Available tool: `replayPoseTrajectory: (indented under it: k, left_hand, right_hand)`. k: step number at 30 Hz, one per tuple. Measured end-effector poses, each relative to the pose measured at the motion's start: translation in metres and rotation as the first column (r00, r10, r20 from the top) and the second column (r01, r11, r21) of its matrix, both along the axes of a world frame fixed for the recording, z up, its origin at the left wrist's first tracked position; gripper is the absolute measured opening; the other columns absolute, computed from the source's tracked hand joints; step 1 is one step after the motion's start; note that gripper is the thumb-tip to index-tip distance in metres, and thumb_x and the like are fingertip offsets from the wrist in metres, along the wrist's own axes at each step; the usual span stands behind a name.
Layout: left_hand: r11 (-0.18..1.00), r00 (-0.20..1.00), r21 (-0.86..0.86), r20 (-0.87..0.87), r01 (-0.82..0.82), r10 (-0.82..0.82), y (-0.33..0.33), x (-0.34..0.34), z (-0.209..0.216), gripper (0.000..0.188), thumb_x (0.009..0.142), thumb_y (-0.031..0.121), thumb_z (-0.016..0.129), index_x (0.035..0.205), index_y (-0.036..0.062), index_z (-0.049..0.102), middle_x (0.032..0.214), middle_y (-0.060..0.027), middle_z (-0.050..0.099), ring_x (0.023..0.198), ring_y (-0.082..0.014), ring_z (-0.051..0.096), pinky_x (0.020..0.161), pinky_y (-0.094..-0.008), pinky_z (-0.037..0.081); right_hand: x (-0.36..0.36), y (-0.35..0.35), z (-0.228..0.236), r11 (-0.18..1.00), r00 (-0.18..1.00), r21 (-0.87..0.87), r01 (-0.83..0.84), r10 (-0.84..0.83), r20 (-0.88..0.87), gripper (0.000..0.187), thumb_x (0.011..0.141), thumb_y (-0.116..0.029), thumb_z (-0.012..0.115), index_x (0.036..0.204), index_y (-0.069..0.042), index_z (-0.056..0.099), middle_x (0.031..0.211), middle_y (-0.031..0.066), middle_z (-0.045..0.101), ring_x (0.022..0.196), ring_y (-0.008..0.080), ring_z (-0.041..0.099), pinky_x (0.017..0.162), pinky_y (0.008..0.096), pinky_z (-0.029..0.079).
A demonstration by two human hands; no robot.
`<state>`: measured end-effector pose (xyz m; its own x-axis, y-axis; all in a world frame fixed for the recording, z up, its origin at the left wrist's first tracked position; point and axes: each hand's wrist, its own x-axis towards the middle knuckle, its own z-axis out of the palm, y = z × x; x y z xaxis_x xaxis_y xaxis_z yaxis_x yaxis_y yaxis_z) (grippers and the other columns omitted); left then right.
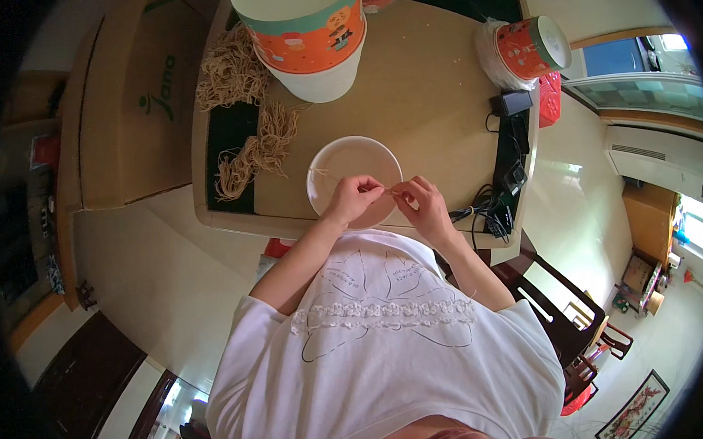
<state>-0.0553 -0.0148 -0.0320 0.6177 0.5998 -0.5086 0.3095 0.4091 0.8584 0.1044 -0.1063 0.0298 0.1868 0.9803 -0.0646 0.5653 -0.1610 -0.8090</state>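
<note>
Over a round white bowl (314,160) at the table's near edge, my two hands meet fingertip to fingertip. My left hand (355,200) is closed in a pinch on a thin tan string (389,191). The same bit of string is pinched by my right hand (421,202), its fingers closed just to the right. A pale strand (321,172) shows inside the bowl's left side. Left of the bowl lie a loose bundle of tan strings (258,149) and a bigger bundle (233,68) beyond it.
Behind the bowl stands a stack of large paper buckets (308,45). A wrapped stack of smaller orange tubs (526,49) is at the far right. Black adapters and cables (488,209) line the right edge. A big cardboard box (135,111) stands left of the table (409,99).
</note>
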Motion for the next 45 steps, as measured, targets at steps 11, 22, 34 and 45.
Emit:
replayPoseTrajectory:
  k: [11, 22, 34, 45]
  left_hand:
    - [0.977, 0.998, 0.208, 0.037, 0.045, -0.053, -0.004, 0.002, 0.0, 0.01, 0.081, 0.009, 0.066, 0.086, 0.0009, 0.066, 0.084, -0.0076, 0.067, 0.074, -0.0149, 0.063, 0.07, -0.028, 0.05]
    - [0.984, 0.998, 0.172, 0.052, 0.035, -0.045, -0.001, 0.0, 0.001, 0.01, 0.08, 0.009, 0.067, 0.084, 0.0001, 0.064, 0.087, -0.0076, 0.066, 0.071, -0.013, 0.062, 0.067, -0.0269, 0.05]
    - [0.979, 0.991, 0.175, 0.065, 0.103, -0.115, -0.001, -0.002, 0.008, 0.006, 0.081, 0.006, 0.064, 0.083, 0.0011, 0.062, 0.073, -0.0058, 0.065, 0.068, -0.0108, 0.06, 0.063, -0.0264, 0.049]
    - [0.959, 0.985, 0.227, 0.005, 0.168, -0.174, -0.003, 0.003, 0.02, 0.009, 0.081, 0.008, 0.067, 0.086, 0.0018, 0.064, 0.072, -0.0062, 0.066, 0.067, -0.0102, 0.062, 0.063, -0.0268, 0.05]
  right_hand:
    - [-0.003, 0.006, 0.004, 0.999, 0.999, -0.045, -0.019, 0.021, 0.046, 0.011, 0.079, -0.012, 0.069, 0.088, -0.009, 0.064, 0.076, 0.0073, 0.058, 0.069, 0.0234, 0.058, 0.065, 0.0369, 0.045]
    - [-0.003, 0.004, 0.009, 0.994, 0.988, -0.101, -0.028, 0.043, 0.148, 0.011, 0.077, -0.011, 0.067, 0.085, -0.009, 0.059, 0.081, 0.007, 0.058, 0.079, 0.027, 0.058, 0.071, 0.0392, 0.043]
    - [-0.001, 0.001, 0.01, 1.0, 0.987, -0.002, -0.027, 0.027, 0.162, 0.01, 0.075, -0.004, 0.065, 0.083, -0.004, 0.059, 0.078, 0.0116, 0.057, 0.07, 0.0286, 0.057, 0.061, 0.0376, 0.047]
    - [-0.004, -0.001, 0.014, 0.995, 0.997, -0.069, 0.065, -0.067, -0.031, 0.015, 0.076, -0.006, 0.067, 0.087, -0.004, 0.057, 0.083, 0.0128, 0.058, 0.076, 0.0309, 0.06, 0.067, 0.0395, 0.05]
